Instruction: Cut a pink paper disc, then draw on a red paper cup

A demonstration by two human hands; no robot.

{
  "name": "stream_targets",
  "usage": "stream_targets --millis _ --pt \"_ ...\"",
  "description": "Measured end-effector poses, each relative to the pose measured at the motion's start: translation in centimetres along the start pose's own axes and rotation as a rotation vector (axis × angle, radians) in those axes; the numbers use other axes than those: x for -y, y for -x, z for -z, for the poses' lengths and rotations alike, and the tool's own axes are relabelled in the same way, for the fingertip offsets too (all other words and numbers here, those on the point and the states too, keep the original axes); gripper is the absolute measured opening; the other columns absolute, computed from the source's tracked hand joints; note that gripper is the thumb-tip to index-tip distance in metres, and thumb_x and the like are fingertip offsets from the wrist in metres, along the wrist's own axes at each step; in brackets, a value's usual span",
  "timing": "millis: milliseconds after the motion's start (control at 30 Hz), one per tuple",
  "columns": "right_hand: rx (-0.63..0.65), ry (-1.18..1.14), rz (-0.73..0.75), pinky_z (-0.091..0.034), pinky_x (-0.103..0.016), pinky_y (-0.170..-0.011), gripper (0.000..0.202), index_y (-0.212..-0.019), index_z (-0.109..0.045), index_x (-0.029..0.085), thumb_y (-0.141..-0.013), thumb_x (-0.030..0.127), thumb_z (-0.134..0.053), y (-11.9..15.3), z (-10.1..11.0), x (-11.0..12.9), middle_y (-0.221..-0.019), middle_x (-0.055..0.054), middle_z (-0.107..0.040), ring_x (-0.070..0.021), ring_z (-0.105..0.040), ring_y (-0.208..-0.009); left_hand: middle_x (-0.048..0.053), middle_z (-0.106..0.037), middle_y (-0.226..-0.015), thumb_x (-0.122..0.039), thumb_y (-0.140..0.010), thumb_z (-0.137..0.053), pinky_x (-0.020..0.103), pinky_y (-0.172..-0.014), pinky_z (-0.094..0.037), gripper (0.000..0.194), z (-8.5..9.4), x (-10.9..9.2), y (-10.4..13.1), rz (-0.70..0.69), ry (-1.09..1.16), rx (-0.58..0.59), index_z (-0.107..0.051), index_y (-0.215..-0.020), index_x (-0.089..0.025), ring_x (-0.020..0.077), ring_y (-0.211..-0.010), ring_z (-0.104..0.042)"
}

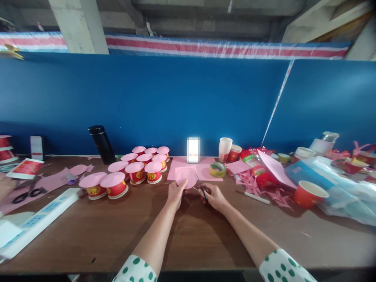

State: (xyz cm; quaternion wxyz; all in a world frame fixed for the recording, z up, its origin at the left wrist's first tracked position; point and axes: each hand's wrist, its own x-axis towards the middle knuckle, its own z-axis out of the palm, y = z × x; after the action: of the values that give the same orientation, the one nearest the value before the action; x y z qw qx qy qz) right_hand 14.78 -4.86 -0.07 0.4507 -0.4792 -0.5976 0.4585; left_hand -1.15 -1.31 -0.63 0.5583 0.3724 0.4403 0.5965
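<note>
1. Far to the left of the hands, another person's blurred hand (6, 188) shows at the edge, beside a red-and-white card (27, 169); whether it grips the card I cannot tell.
2. Nearer, still well left of the hands, black-handled scissors (29, 194) lie on pink paper scraps (54, 182), with a white power strip (44, 220) slanting across the counter (190, 243) in front.
3. Left of the hands and beyond them, a black bottle (102, 145) stands behind a cluster of red cups (115, 190) topped with pink discs.
4. The left hand (177, 192) pinches the near edge of a pink paper piece (185, 176), thumb on top. The piece lies just ahead of and between the two hands, a curved outline visible on it.
5. Directly beyond the hands stands a bright, blurred-out rectangle (193, 150).
6. The right hand (214, 196) grasps dark scissors (203, 192), blades pointing away along the piece's right side.
7. Just beyond the right hand, a tape roll (217, 170) rests on a larger pink sheet (207, 177); white cups (225, 147) stand behind.
8. Right of the hands lie a white stick (257, 197) and pink shreds (277, 196); farther right, an orange-red cup (310, 194) and a plastic bag (349, 196).
</note>
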Motion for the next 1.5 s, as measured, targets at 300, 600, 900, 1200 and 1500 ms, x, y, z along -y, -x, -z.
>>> stream_targets --millis 300,600,900,1200,1500 --pt "-0.008 -0.057 -0.022 -0.033 -0.017 -0.035 0.037 -0.091 -0.059 0.013 -0.069 0.043 -0.061 0.4 -0.2 1.0 -0.052 0.004 -0.054 -0.0079 -0.048 -0.04 0.003 -0.06 -0.058 -0.039 -0.052 -0.076 0.02 -0.043 -0.037 0.039 0.2 0.5 -0.2 -0.004 -0.038 0.035 -0.064 -0.072 -0.008 0.0087 -0.047 -0.05" --pt "-0.019 -0.055 -0.021 -0.033 -0.017 -0.035 0.036 -0.089 -0.06 0.013 -0.069 0.043 -0.061 0.2 -0.2 0.7 -0.05 0.004 -0.053 -0.008 -0.048 -0.039 0.003 -0.061 -0.057 -0.04 -0.054 -0.074 0.02 -0.043 -0.037 0.038 0.2 0.3 -0.1 0.004 -0.031 0.041 -0.064 -0.072 -0.008 0.0085 -0.046 -0.05" --pt "-0.016 -0.046 -0.026 -0.032 -0.017 -0.035 0.035 -0.088 -0.059 0.013 -0.069 0.043 -0.061 0.2 -0.1 0.6 -0.052 0.004 -0.054 -0.0079 -0.048 -0.04 0.003 -0.06 -0.058 -0.038 -0.053 -0.075 0.019 -0.042 -0.037 0.039 -0.1 -0.1 0.1 0.015 -0.038 0.028 -0.064 -0.074 -0.007 0.0088 -0.047 -0.05" --pt "-0.01 -0.03 -0.017 -0.032 -0.017 -0.034 0.036 -0.088 -0.058 0.013 -0.07 0.044 -0.06 0.3 -0.1 0.7 -0.051 0.004 -0.054 -0.0081 -0.048 -0.04 0.004 -0.061 -0.058 -0.038 -0.055 -0.074 0.019 -0.042 -0.037 0.037 0.0 0.0 0.0 0.013 -0.04 0.03 -0.064 -0.073 -0.007 0.0086 -0.047 -0.05" --pt "-0.004 -0.034 -0.003 -0.032 -0.016 -0.034 0.033 -0.085 -0.056 0.015 -0.071 0.044 -0.059 0.0 0.0 0.0 -0.051 0.004 -0.054 -0.0078 -0.048 -0.04 0.005 -0.063 -0.062 -0.039 -0.054 -0.074 0.019 -0.043 -0.038 0.038 0.1 0.2 0.0 0.0 -0.042 0.039 -0.064 -0.073 -0.008 0.0094 -0.05 -0.052"
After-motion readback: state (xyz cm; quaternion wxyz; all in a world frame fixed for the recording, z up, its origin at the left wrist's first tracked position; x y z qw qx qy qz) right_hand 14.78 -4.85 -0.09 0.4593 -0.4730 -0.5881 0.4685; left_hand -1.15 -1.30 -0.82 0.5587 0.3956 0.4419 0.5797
